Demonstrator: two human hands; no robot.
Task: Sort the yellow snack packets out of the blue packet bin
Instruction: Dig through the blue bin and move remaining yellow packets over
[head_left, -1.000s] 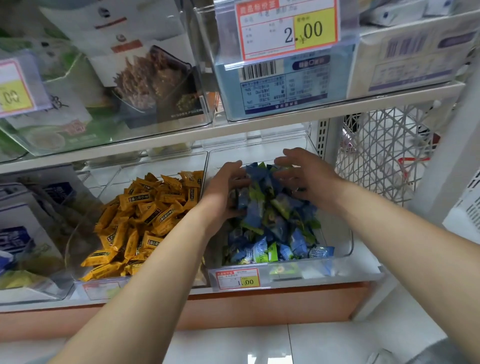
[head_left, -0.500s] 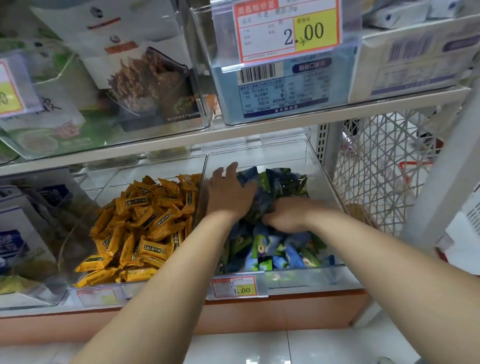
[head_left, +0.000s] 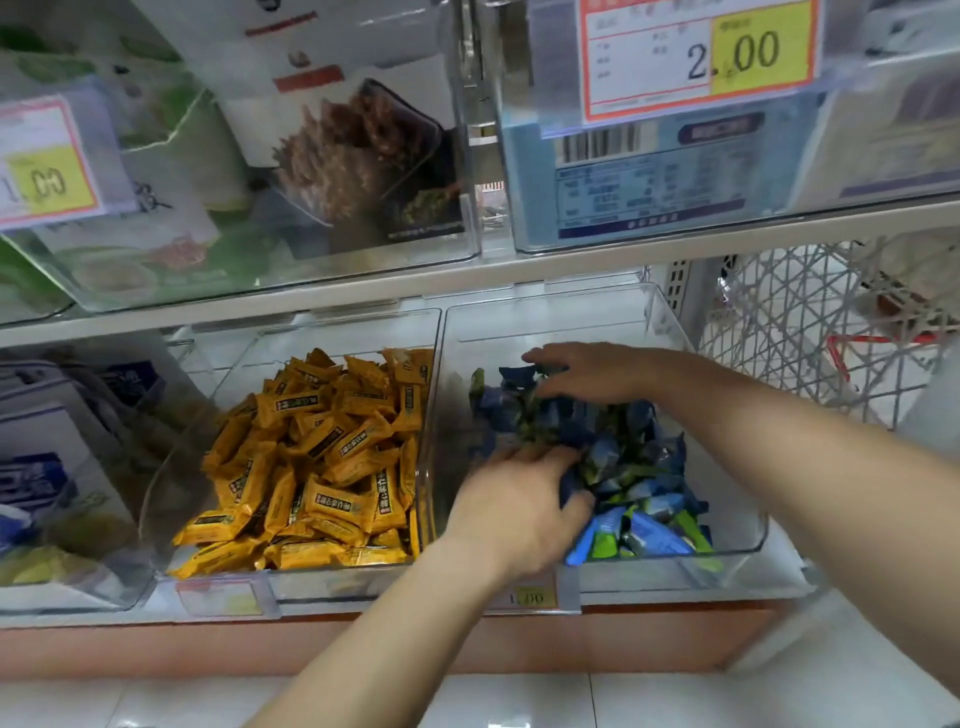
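Note:
The clear bin on the lower shelf holds a heap of blue and green packets. My left hand lies palm down on the front left of the heap, fingers pushed in among the packets. My right hand is spread flat over the back of the heap. Beside it on the left, a second clear bin is full of yellow snack packets. I see no yellow packet among the blue ones; my hands hide part of the heap.
The upper shelf hangs close over the bins, carrying clear boxes and a price tag. A white wire mesh panel closes the right side. Bagged goods fill the far left. White floor tiles lie below.
My left hand has slid from the back of the blue heap to its front left. My right hand has gone from the middle to the back. The view has shifted closer.

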